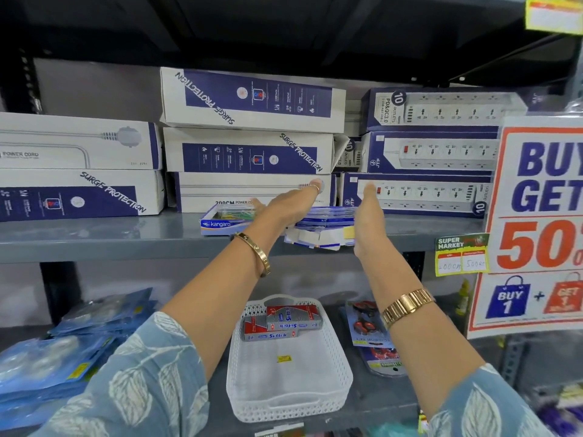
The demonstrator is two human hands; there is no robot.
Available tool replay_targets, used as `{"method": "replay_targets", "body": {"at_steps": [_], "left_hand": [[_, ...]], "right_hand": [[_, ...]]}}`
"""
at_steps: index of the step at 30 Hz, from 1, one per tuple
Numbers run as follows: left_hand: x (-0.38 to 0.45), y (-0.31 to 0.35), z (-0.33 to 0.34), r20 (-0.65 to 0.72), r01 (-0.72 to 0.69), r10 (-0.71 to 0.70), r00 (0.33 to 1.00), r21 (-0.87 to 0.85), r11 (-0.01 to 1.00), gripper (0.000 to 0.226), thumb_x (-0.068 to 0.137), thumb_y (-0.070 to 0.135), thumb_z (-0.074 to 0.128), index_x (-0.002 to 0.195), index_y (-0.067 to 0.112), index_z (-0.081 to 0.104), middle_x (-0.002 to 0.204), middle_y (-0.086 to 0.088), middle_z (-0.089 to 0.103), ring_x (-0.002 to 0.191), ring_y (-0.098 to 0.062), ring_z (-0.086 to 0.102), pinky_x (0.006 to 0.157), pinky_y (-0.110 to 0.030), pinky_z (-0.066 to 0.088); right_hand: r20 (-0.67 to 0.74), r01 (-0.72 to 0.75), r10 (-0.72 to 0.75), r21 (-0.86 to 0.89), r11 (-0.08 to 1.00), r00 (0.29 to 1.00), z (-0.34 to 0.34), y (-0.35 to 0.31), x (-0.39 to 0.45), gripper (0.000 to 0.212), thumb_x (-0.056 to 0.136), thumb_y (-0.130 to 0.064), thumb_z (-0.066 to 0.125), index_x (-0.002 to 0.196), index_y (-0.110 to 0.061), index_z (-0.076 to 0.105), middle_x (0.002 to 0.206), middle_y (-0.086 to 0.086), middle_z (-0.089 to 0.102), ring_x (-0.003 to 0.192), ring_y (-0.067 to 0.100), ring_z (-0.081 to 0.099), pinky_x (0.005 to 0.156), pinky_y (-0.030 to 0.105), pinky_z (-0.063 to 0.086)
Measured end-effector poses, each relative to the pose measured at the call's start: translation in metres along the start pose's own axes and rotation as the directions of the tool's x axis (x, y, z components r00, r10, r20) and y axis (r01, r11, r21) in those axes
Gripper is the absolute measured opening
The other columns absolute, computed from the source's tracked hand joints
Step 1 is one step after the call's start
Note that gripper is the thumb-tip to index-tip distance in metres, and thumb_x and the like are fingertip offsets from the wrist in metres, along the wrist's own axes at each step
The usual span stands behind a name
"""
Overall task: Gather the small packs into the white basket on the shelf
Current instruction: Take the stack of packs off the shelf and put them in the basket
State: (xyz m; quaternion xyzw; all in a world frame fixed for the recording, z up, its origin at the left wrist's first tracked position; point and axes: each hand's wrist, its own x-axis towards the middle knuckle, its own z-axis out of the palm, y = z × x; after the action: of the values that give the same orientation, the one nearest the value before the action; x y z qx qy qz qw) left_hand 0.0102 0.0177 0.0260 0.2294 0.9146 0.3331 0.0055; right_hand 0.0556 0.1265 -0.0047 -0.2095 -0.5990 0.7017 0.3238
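The left hand's fingers [310, 188] lie flat and spread on top of a stack of small packs [325, 227] on the upper shelf [94, 238]; the right hand [369, 216] stands open, palm inward, pressed to the stack's right side, so the two hands bracket the stack rather than close round it; whether it is lifted yet I cannot tell. The stack overhangs the shelf's near edge, just right of a blue box of clips [220, 220]. Below, on the lower shelf, the white basket [288, 389] holds two red and grey packs [282, 321] at its far end; the near part is bare, so I judge the task begun but far from done, with this stack still to go down. Room is tight: power strip boxes [252, 190] stand just behind the hands, and a sale poster [536, 216] hangs to the right; the way towards the near side and down to the basket looks open, with blue packets [63, 351] to its left and carded goods [366, 323] to its right.
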Motion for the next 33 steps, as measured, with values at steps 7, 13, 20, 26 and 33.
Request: {"method": "replay_targets", "body": {"at_steps": [7, 13, 20, 26, 33], "left_hand": [[-0.031, 0.017, 0.006, -0.01, -0.088, 0.087, 0.996, -0.115, 0.989, 0.061, 0.095, 0.054, 0.009, 0.137, 0.019, 0.037, 0.147, -0.012, 0.037, 0.14, -0.027, 0.022, 0.118, -0.043, -0.002], [-0.067, 0.025, 0.017, -0.068, -0.088, 0.074, 0.995, -0.231, 0.969, 0.05, 0.095, 0.046, 0.028, 0.12, 0.01, 0.052, 0.117, -0.01, 0.055, 0.102, -0.028, 0.044, 0.085, -0.032, 0.031], [-0.1, 0.013, 0.034, -0.177, -0.105, 0.047, 0.983, -0.332, 0.937, 0.033, 0.092, 0.031, 0.035, 0.068, 0.011, 0.044, 0.065, 0.0, 0.042, 0.059, -0.016, 0.039, 0.054, -0.03, 0.029], [-0.119, -0.004, 0.047, -0.171, -0.08, 0.002, 0.985, -0.45, 0.89, 0.032, 0.088, 0.023, 0.041, 0.058, 0.014, 0.037, 0.059, -0.003, 0.039, 0.053, -0.018, 0.031, 0.05, -0.032, 0.026], [-0.106, -0.047, 0.079, -0.067, 0.116, -0.17, 0.983, -0.491, 0.864, 0.021, 0.086, 0.025, 0.041, 0.092, 0.012, 0.055, 0.097, -0.006, 0.053, 0.082, -0.023, 0.044, 0.062, -0.025, 0.034]], "right_hand": [[-0.012, 0.046, -0.044, 0.205, 0.978, 0.999, -0.022, -0.013, -0.024, 0.071, 0.075, -0.066, 0.038, 0.132, -0.024, 0.049, 0.135, 0.0, 0.055, 0.122, 0.024, 0.052, 0.107, 0.048, 0.041], [-0.011, 0.02, -0.018, 0.232, 0.972, 1.0, -0.047, -0.007, -0.037, 0.058, 0.077, -0.054, 0.043, 0.12, -0.019, 0.055, 0.126, 0.005, 0.061, 0.112, 0.03, 0.06, 0.1, 0.051, 0.047], [-0.025, -0.025, 0.033, 0.256, 0.966, 0.999, -0.061, 0.014, -0.066, 0.02, 0.09, -0.038, 0.046, 0.082, -0.021, 0.053, 0.101, 0.005, 0.058, 0.103, 0.03, 0.054, 0.091, 0.049, 0.044], [-0.012, -0.08, 0.087, 0.281, 0.956, 0.996, -0.073, 0.034, -0.082, 0.026, 0.092, -0.036, 0.046, 0.069, -0.025, 0.045, 0.099, 0.0, 0.051, 0.1, 0.027, 0.053, 0.079, 0.041, 0.046], [0.1, -0.158, 0.137, 0.25, 0.955, 0.985, -0.077, 0.083, -0.089, 0.033, 0.09, -0.012, 0.04, 0.059, -0.012, 0.054, 0.047, 0.001, 0.056, 0.037, 0.019, 0.053, 0.042, 0.023, 0.045]]}}
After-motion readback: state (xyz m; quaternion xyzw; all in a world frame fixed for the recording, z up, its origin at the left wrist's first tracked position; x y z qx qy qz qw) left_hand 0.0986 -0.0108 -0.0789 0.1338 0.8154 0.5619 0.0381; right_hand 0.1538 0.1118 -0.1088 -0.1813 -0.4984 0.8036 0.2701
